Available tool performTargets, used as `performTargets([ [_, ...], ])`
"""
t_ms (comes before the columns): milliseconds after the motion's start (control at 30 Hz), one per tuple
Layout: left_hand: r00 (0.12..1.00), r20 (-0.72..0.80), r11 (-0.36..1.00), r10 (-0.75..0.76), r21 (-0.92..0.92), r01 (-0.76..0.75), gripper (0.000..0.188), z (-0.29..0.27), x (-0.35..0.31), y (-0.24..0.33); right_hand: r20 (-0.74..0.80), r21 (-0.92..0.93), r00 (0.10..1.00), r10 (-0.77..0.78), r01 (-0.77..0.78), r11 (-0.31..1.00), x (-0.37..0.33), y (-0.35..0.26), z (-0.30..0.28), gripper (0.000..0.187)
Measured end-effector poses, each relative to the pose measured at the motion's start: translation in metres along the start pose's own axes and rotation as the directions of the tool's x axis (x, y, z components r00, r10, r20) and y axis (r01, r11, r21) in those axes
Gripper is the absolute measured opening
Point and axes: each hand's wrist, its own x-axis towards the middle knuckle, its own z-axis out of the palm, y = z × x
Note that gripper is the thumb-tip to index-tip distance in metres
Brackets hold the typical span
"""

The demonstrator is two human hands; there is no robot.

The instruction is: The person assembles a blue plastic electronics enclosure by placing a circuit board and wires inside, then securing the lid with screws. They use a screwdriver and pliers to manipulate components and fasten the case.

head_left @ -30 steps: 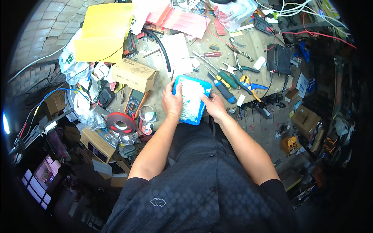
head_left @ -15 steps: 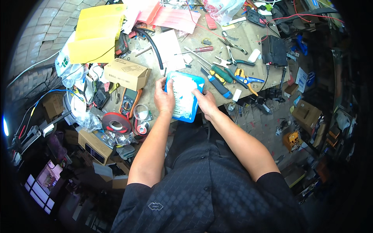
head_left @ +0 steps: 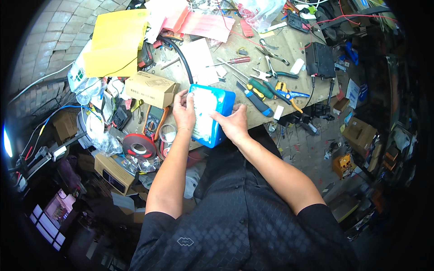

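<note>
Between my two hands is a blue rectangular box (head_left: 229, 105) with a white, partly torn label on its upper face. It is held up near the front edge of the workbench (head_left: 260, 115), tilted so that its blue right side shows. My left hand (head_left: 184, 110) grips the left edge, thumb on the face. My right hand (head_left: 233, 123) holds the right side, with its thumb pressed on the label and the fingers behind. The underside of the box is hidden. Just left of my left hand lie an open brown cardboard box (head_left: 151, 88) and an orange multimeter (head_left: 154, 121).
Right of the blue box lie pliers (head_left: 272, 67), screwdrivers (head_left: 261, 88), a utility knife (head_left: 257, 103) and a wire stripper (head_left: 289, 94). A black power unit (head_left: 320, 59) stands at the right edge. A tape roll (head_left: 139, 146) and a yellow sheet (head_left: 116, 43) are at the left.
The blue box has turned so its right side now shows, and it has shifted slightly left. My right hand has moved left with it, its thumb further over the label.
</note>
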Motion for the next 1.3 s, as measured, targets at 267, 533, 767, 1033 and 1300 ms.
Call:
performTargets([
  [267,0.985,-0.075,0.93,0.158,0.346,-0.123,0.023,-0.012,0.004,0.011,0.066,-0.16,0.997,-0.046,0.057,0.986,-0.004,-0.041,0.004,0.1],
  [533,0.943,0.222,0.9,0.248,0.306,-0.309,0.039,-0.045,-0.029,0.05,0.083,-0.272,0.995,0.056,-0.031,0.962,-0.021,-0.082,0.006,0.104],
  [767,0.899,0.421,0.829,-0.117,0.54,-0.144,0.068,-0.05,-0.01,0.108,0.242,-0.087,0.962,-0.124,0.149,0.985,-0.018,-0.06,0.004,0.103],
  [1033,0.969,0.23,0.773,-0.087,0.629,-0.079,0.103,-0.035,-0.019,0.121,0.481,0.389,0.833,-0.273,0.077,0.918,-0.012,-0.049,0.005,0.063],
  [1300,0.97,0.182,0.766,-0.162,0.642,0.008,0.1,-0.038,-0.015,0.122,0.636,0.511,0.75,-0.183,-0.232,0.828,-0.007,-0.041,0.012,0.078],
])
